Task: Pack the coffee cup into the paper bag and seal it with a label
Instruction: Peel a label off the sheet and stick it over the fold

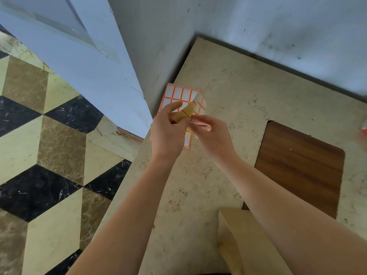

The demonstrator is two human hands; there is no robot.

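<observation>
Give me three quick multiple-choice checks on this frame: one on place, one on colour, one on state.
1. Where is the paper bag?
A. Bottom of the view, near the right forearm
B. On the floor
C. Against the wall

2. What colour are the borders on the label sheet?
A. Blue
B. Orange-red
C. Green

3. What is the state of the label sheet?
A. Flat on the table
B. Held by both hands, partly peeled back
C. Inside the bag

Key: A, it stands at the bottom edge; B, orange-red grid lines; B, left hand and right hand grip it.
</observation>
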